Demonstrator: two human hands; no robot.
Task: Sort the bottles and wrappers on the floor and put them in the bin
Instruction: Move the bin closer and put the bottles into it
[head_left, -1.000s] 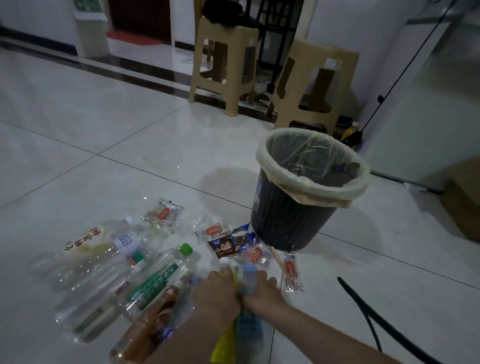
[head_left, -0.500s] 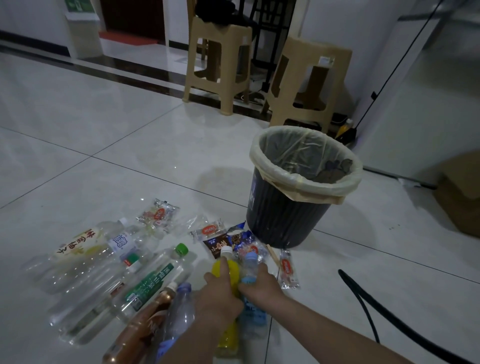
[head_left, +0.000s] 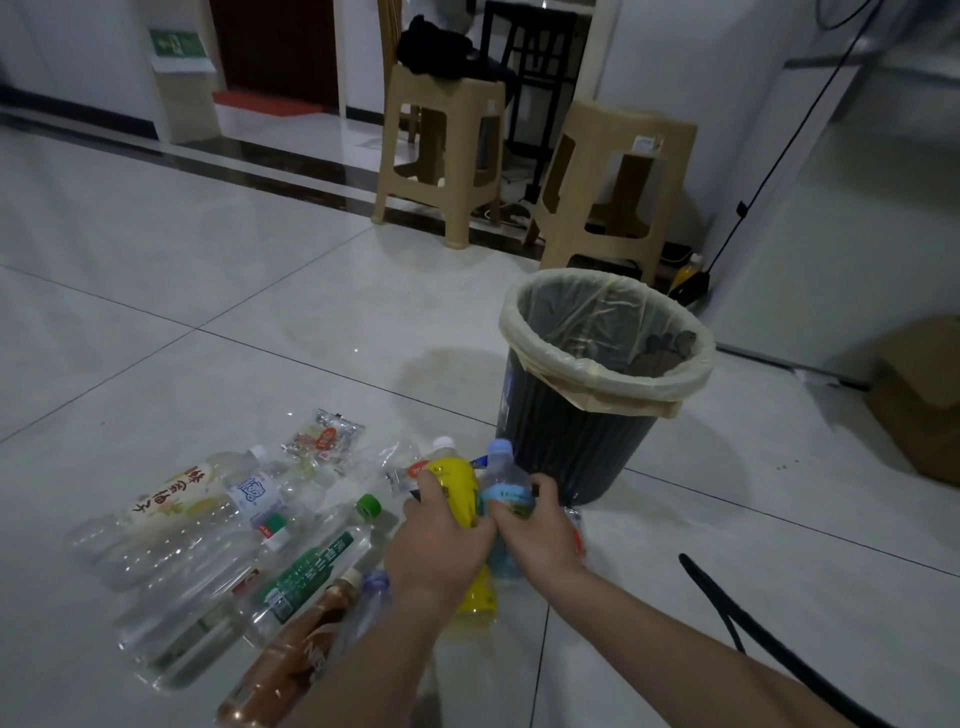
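Note:
My left hand (head_left: 439, 540) grips a yellow bottle (head_left: 460, 483) with a white cap. My right hand (head_left: 535, 535) grips a clear bottle with a blue label (head_left: 506, 486) and pale blue cap. Both bottles are lifted side by side just in front of the dark bin (head_left: 571, 441), which has a pale liner. Several empty bottles lie in a row on the floor at left, among them a green-capped bottle (head_left: 311, 571) and a brown bottle (head_left: 291, 654). Snack wrappers (head_left: 324, 436) lie beyond the bottles; more are hidden behind my hands.
Two beige plastic stools (head_left: 441, 150) stand behind the bin near a wall. A black cable (head_left: 753, 639) runs across the floor at lower right. A brown cardboard box (head_left: 919, 400) sits at the right edge. White floor tiles stretch out to the left.
Both hands have raised the yellow and blue-labelled bottles off the floor and moved them up toward the bin. The view has tilted upward slightly.

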